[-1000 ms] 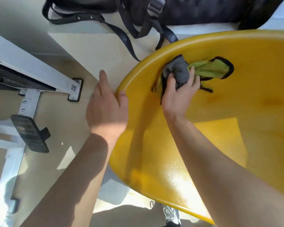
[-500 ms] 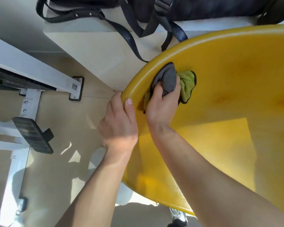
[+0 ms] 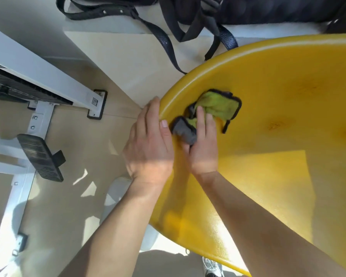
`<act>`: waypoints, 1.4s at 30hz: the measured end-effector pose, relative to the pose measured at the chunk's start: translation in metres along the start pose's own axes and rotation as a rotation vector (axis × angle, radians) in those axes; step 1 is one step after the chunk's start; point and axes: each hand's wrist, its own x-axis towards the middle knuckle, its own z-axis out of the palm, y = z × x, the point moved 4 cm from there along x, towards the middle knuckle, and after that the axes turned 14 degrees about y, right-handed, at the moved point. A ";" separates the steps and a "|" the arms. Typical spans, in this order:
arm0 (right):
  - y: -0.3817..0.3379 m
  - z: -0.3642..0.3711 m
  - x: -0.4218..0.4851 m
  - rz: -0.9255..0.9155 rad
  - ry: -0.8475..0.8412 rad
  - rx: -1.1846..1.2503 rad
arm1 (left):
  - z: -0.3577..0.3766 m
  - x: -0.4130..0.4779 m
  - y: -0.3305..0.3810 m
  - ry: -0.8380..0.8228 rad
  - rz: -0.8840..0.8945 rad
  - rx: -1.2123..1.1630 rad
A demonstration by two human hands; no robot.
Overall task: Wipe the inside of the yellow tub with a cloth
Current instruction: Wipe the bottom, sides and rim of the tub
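Note:
The big yellow tub [image 3: 278,176] fills the right half of the head view, its rim curving from top right down to the bottom. A green and grey cloth [image 3: 218,105] with dark edging lies against the tub's inner wall just inside the left rim. My right hand [image 3: 203,148] presses on the cloth, fingers spread over it, with a grey fold bunched under the thumb side. My left hand [image 3: 148,148] grips the left rim from outside, thumb hooked over the edge.
A black bag with long straps [image 3: 168,43] lies on a pale bench [image 3: 128,56] behind the tub. A white metal frame with a black pedal [image 3: 39,156] stands on the wooden floor at left. A shoe [image 3: 212,266] shows below the tub.
My right hand has slid the cloth down and back along the inner wall near the left rim. My left hand moved onto the rim and closed on it. The cloth has spread out again.

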 end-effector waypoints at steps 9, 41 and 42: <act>0.154 -0.051 -0.011 -0.140 -0.149 -0.644 | 0.059 -0.095 0.037 -0.301 0.388 0.337; 0.234 -0.149 0.066 -0.978 -0.043 -0.672 | 0.199 -0.139 0.091 -0.491 0.481 0.414; 0.234 -0.150 0.062 -0.934 0.006 -0.692 | 0.199 -0.139 0.090 -0.493 0.478 0.419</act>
